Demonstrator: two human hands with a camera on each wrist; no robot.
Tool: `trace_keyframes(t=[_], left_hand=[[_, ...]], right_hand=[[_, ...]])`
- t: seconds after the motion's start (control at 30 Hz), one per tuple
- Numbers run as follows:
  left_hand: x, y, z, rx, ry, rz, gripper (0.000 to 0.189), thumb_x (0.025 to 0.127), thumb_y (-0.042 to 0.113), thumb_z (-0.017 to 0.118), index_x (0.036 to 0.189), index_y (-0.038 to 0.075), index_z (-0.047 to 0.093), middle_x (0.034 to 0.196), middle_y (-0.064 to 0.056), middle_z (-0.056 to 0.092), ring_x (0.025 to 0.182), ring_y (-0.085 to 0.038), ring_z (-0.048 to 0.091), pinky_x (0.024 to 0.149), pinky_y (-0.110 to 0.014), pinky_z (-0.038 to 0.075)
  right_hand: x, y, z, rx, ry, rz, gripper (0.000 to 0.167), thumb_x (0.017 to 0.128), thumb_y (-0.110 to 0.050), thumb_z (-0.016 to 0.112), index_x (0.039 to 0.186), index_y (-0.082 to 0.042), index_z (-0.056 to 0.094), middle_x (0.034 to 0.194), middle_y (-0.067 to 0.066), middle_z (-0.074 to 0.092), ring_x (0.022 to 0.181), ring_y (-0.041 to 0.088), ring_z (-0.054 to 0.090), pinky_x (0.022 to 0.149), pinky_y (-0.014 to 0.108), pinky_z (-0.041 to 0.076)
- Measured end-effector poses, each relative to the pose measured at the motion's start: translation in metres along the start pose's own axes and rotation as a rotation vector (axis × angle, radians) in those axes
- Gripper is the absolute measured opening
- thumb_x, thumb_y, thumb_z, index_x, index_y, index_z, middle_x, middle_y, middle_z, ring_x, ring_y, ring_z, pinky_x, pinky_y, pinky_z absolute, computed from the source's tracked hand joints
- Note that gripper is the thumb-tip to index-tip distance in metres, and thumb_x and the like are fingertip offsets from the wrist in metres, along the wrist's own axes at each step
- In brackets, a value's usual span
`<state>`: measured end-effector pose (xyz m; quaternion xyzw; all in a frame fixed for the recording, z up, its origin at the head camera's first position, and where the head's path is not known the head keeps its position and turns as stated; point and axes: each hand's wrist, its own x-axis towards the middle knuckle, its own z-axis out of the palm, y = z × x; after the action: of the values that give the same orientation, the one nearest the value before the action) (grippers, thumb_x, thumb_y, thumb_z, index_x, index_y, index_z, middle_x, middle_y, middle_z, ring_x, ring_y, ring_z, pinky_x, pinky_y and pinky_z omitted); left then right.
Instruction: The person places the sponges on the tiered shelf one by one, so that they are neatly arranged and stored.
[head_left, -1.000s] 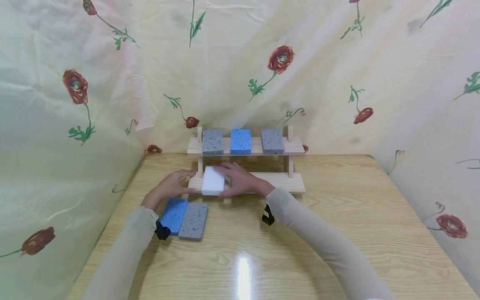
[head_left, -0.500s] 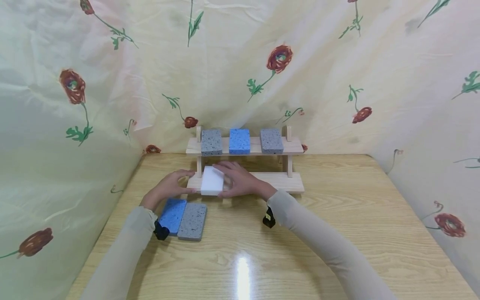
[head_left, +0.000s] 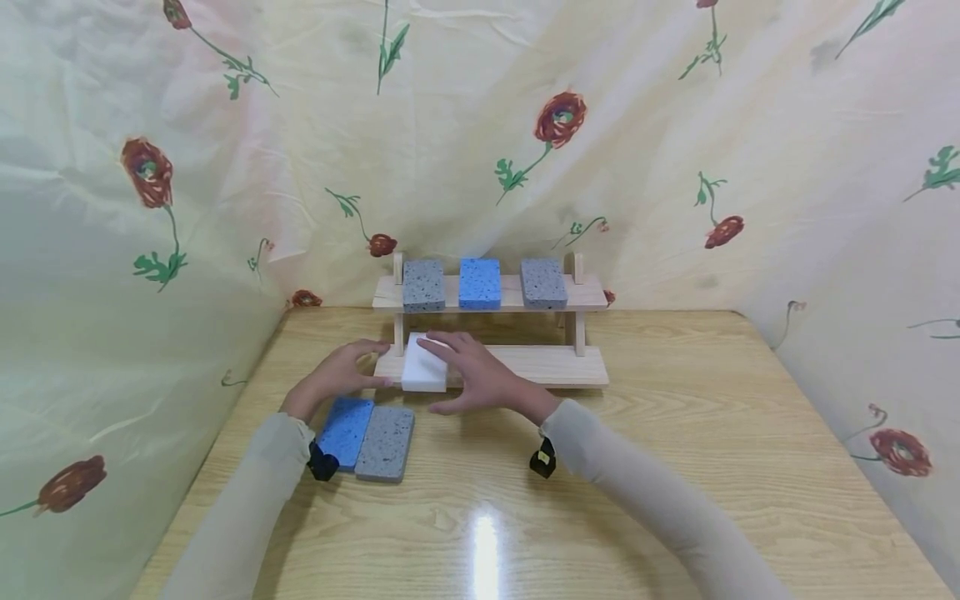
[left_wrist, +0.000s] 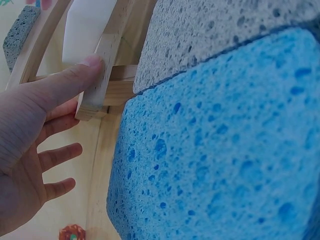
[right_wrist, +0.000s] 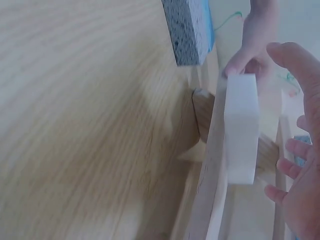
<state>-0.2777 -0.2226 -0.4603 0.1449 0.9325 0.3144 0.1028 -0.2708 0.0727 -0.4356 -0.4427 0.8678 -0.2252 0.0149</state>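
A smooth white sponge (head_left: pixel 424 367) lies at the left end of the lower board of a two-tier wooden shelf (head_left: pixel 551 364). My right hand (head_left: pixel 483 375) spreads over its right side with thumb and fingers apart; the right wrist view shows a gap between this hand and the white sponge (right_wrist: pixel 241 129). At the shelf's left end, my left hand (head_left: pixel 343 371) holds the lower board between thumb and fingers. The left wrist view has its thumb (left_wrist: pixel 75 82) lying against the board's edge, while the other fingers extend behind it.
Along the upper board sit a grey sponge (head_left: pixel 423 285), a blue sponge (head_left: pixel 480 283) and another grey sponge (head_left: pixel 543 282). On the table, below my left hand, a second blue sponge (head_left: pixel 347 433) and a further grey sponge (head_left: pixel 386 443) lie side by side. Flowered cloth (head_left: pixel 637 167) hangs behind.
My right hand has let go of the white sponge, its thumb drawing away toward the front right. The white sponge stays on the lower board, and my left hand keeps its place.
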Motion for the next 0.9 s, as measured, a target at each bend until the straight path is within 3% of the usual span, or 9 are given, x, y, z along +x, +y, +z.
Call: trace_keyframes(t=[0.57,0.9], left_hand=[[-0.001,0.0,0.001,-0.013,0.006,0.0,0.075,0.087,0.039,0.082,0.149,0.009,0.052,0.157,-0.018,0.046,0.149,-0.042,0.036,0.121,-0.064,0.03],[-0.001,0.0,0.002,-0.023,0.024,0.016,0.072,0.087,0.033,0.083,0.148,0.008,0.053,0.156,-0.018,0.047,0.148,-0.041,0.038,0.12,-0.062,0.032]], right_hand=[[-0.025,-0.033,0.024,-0.058,0.029,-0.145,0.098,0.084,-0.057,0.077,0.161,-0.016,0.032,0.162,0.01,0.037,0.144,0.025,0.039,0.118,0.051,0.04],[-0.034,-0.045,0.034,-0.081,0.001,-0.178,0.097,0.084,-0.059,0.075,0.16,-0.016,0.033,0.161,0.01,0.039,0.144,0.026,0.04,0.117,0.048,0.041]])
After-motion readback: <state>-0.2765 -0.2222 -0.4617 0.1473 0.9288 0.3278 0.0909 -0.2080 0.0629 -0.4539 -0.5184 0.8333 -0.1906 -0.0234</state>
